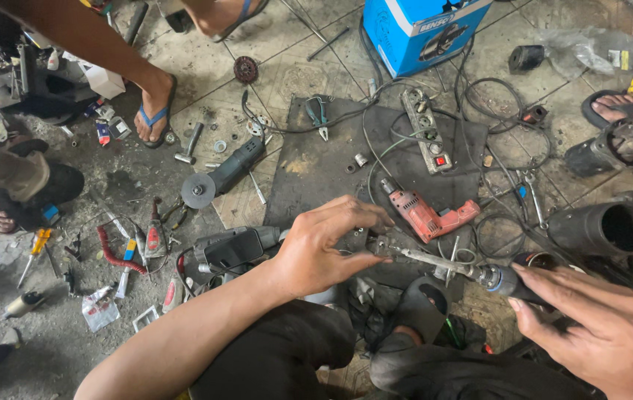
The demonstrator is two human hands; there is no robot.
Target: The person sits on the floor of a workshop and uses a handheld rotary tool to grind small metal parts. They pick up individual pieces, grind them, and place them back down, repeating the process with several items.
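Note:
My left hand (pixel 324 248) reaches in from the lower left and pinches a small greasy metal part (pixel 385 244) between thumb and fingers. My right hand (pixel 602 326), at the lower right, grips the dark handle of a screwdriver (pixel 505 281). Its metal shaft (pixel 435 261) points left and meets the part held by the left hand. Both hands hover over a dark rubber mat (pixel 316 167) on the floor, just in front of my knees.
On the mat lie a red electric drill (pixel 428 213), a power strip (pixel 426 130), pliers (pixel 319 115) and tangled cables. An angle grinder (pixel 221 174) and another grey tool (pixel 231 248) lie left. A blue box (pixel 416 30) stands behind, a black pipe (pixel 604 228) right. Other people's sandalled feet (pixel 155 111) surround.

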